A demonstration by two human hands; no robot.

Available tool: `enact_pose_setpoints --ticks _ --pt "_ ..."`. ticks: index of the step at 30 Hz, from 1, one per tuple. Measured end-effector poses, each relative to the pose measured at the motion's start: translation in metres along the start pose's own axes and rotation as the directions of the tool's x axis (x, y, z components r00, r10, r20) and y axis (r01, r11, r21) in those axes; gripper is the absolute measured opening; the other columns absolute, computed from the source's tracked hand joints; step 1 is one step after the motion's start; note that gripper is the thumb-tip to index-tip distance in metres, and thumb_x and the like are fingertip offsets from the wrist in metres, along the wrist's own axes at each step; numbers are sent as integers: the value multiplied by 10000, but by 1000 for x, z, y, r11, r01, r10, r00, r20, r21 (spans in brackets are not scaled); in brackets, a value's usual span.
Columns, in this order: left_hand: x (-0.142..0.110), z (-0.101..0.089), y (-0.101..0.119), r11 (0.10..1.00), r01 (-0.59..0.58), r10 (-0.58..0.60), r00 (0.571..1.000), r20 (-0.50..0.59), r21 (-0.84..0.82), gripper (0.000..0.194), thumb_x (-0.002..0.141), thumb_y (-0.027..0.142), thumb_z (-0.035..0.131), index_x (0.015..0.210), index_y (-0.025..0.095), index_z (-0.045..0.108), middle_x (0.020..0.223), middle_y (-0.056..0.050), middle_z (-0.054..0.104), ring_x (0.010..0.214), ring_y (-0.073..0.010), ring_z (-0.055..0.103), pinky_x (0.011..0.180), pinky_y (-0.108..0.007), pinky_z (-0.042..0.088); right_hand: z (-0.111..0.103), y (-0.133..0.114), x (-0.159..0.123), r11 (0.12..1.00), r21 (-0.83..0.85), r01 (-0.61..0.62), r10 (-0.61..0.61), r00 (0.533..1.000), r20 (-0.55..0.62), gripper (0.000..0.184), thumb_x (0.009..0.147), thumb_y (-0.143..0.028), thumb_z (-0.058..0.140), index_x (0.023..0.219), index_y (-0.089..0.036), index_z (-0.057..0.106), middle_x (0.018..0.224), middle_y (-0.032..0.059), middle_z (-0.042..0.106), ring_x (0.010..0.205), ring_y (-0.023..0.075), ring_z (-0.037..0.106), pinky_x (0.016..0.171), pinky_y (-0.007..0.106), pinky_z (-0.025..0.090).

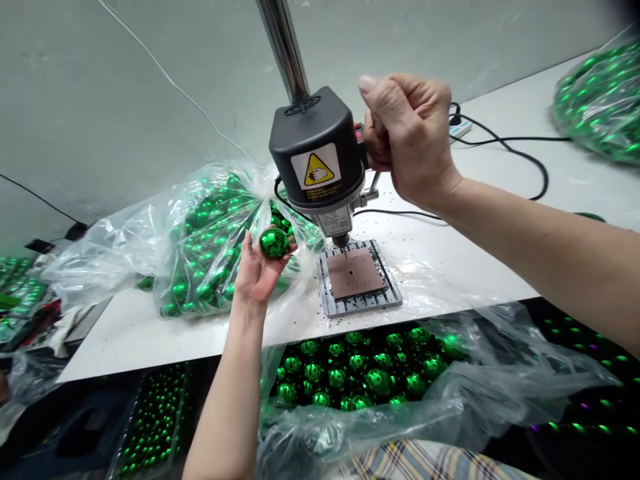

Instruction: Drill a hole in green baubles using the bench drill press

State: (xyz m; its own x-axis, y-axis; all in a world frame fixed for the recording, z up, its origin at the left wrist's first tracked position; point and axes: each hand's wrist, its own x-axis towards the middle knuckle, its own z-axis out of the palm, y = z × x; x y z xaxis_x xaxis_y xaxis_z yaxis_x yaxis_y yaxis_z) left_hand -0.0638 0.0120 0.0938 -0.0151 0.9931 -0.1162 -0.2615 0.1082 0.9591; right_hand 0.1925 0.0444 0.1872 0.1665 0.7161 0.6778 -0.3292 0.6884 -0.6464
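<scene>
My left hand [263, 270] is closed from beneath around a shiny green ball [275, 243], left of the drill press [317, 150]. At the right side of the press's dark head, my right hand [413, 137] makes a fist around its feed handle, most of which the fingers hide. Below the chuck [341, 240] and its thin bit lies a brown square board [345, 283] with a small hole, set on the slotted metal base [393, 297]. Dark crumbs are scattered over the base and board.
A clear bag of green balls [210, 247] leans behind my left hand. Another bag [603, 100] sits at the far right. Below the table's front edge, an open plastic bag holds several green balls [377, 381]. A black cable [540, 167] loops across the white table [480, 247].
</scene>
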Motion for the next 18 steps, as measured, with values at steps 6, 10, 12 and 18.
enact_pose_setpoints --ticks 6,10,12,18 --pt "-57 36 -42 992 125 -124 991 46 -9 384 704 345 842 950 168 605 887 -59 671 684 -140 643 543 -236 437 0 1 1 999 -44 17 -16 1000 5 572 874 -573 696 540 -251 362 436 -59 347 362 96 238 349 318 167" --pt "-54 45 -85 980 188 -190 981 35 63 414 718 379 835 980 154 607 879 -56 690 626 -118 633 515 -224 420 -1 1 1 997 -74 15 -14 1000 14 599 845 -664 677 551 -255 353 444 -64 330 365 92 230 347 314 180" --pt "-44 44 -99 982 137 -138 990 -1 127 472 699 399 852 1028 150 621 872 -37 680 593 -100 615 502 -217 410 -1 0 1 994 -106 7 -5 1000 11 594 864 -654 657 559 -252 344 455 -59 343 377 96 241 358 308 200" --pt "-12 42 -111 966 11 -6 1000 -20 260 580 680 461 867 1121 157 644 816 -15 653 537 -70 531 448 -202 364 -1 2 1 993 -117 28 -28 1000 0 576 883 -617 644 561 -252 336 477 -46 359 403 111 251 382 316 201"
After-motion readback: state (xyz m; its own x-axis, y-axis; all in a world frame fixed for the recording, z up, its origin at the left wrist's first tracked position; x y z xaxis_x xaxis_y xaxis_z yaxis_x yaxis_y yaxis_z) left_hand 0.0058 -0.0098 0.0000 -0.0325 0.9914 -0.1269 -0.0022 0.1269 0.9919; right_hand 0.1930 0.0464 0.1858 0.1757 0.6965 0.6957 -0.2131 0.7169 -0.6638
